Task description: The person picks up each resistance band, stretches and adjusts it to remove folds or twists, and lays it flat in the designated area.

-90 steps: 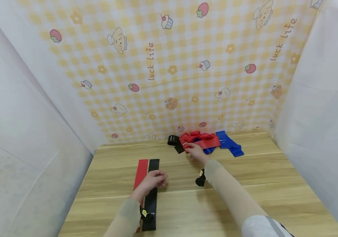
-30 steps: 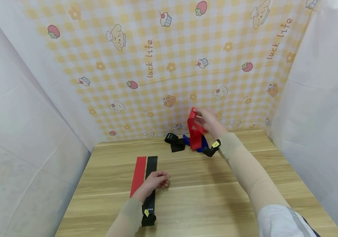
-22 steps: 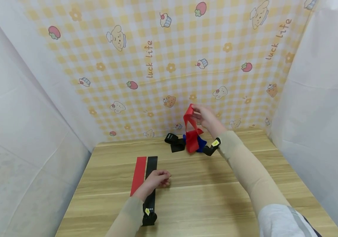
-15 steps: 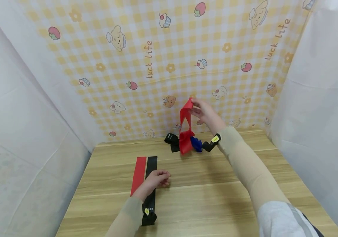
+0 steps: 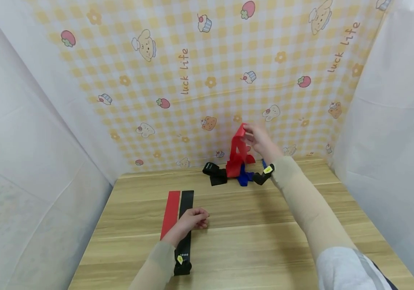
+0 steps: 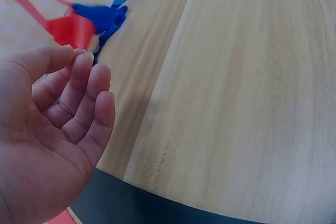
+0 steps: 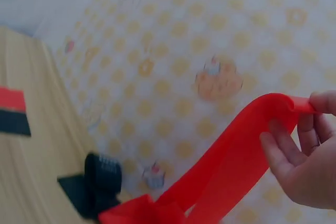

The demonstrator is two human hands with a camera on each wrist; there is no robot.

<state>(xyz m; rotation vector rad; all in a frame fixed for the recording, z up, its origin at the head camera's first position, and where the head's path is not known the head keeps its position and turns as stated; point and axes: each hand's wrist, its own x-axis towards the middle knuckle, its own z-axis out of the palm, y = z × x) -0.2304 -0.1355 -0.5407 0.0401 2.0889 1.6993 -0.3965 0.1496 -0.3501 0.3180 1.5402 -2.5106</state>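
Observation:
My right hand (image 5: 259,137) pinches a red resistance band (image 5: 234,167) by its upper end, near the patterned back cloth. In the right wrist view the red loop (image 7: 231,171) hangs from thumb and fingers, its lower part bunched. Under and behind it lies a crumpled blue band (image 5: 244,178), partly hidden by the red one and my right wrist. Left of these sits a curled black band (image 5: 216,174). My left hand (image 5: 191,220), loosely curled and holding nothing, is over a flat black band (image 5: 187,201). Beside that lies a flat red band (image 5: 170,211), partly covered by my forearm.
The wooden table (image 5: 236,257) meets a yellow checked cloth (image 5: 207,100) at its back. White cloth walls (image 5: 384,133) stand on both sides. A dark front edge of the table (image 6: 157,203) shows in the left wrist view.
My right hand has lifted the red band off the pile, swung it left, then back slightly right. The blue band beneath has shifted and bunched. My left hand stays nearly still.

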